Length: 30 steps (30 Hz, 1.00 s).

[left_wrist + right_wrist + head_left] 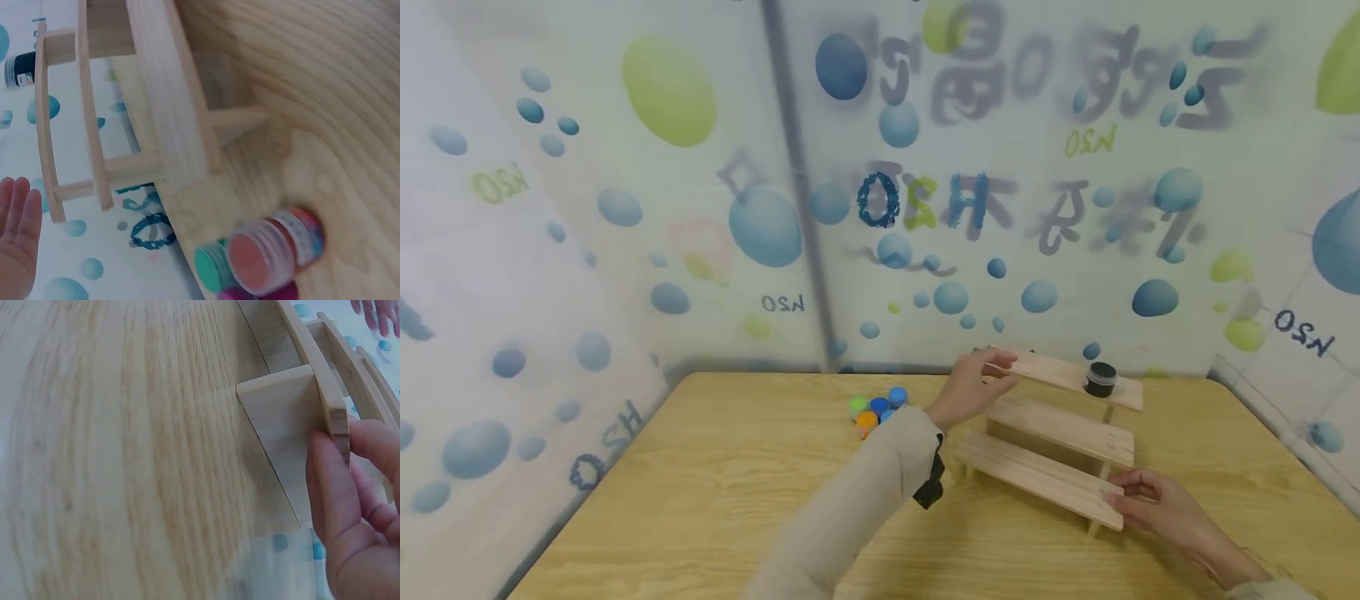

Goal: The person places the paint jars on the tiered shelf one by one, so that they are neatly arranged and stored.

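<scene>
A three-tier wooden step rack (1037, 477) stands on the table, turned at an angle. At the right end of its lowest tier, my right hand (1172, 512) pinches the board; in the right wrist view the thumb and fingers (334, 481) lie on either face of the board's end. My left hand (973, 385) is by the left end of the top tier, its fingers (17, 209) fairly straight and holding nothing; the left wrist view shows a gap between them and the rack. A small black jar (1101, 381) sits near the right end of the top tier.
Several small colored jars, among them an orange one (867, 422) and a green one (858, 406), are grouped left of the rack, partly behind the left sleeve (857, 492). A bubble-patterned curtain (925, 275) hangs behind the wooden table (715, 475).
</scene>
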Each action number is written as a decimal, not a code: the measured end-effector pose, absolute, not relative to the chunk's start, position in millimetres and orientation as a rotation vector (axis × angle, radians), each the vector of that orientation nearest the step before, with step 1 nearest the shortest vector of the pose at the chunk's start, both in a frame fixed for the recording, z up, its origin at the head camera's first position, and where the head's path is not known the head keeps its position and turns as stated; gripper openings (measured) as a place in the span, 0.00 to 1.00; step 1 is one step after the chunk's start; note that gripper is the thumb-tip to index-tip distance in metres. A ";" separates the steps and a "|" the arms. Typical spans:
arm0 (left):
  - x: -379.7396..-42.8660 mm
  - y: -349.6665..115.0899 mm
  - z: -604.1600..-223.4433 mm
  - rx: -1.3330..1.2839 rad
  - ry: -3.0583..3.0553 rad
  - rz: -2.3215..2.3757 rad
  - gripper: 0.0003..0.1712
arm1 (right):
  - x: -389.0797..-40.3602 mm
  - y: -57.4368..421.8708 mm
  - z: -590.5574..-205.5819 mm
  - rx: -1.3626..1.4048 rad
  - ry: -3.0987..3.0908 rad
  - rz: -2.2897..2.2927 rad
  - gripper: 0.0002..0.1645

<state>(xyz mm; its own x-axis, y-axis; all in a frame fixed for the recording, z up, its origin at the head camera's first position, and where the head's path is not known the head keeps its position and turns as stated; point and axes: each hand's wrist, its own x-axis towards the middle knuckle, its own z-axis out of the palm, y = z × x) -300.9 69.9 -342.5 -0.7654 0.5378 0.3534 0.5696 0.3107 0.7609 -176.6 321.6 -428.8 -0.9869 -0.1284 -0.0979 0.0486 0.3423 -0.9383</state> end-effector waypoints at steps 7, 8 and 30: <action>-292.9 13.7 -350.7 -1.055 -2.547 -1.579 0.17 | -174.8 321.9 -429.4 -0.066 2.443 -1.683 0.27; -293.0 5.2 -353.9 -1.034 -2.560 -1.599 0.17 | -174.8 321.8 -429.3 -0.073 2.444 -1.680 0.28; -275.2 -45.3 -408.4 -0.905 -2.750 -1.406 0.15 | -176.1 323.2 -430.3 -0.049 2.425 -1.683 0.30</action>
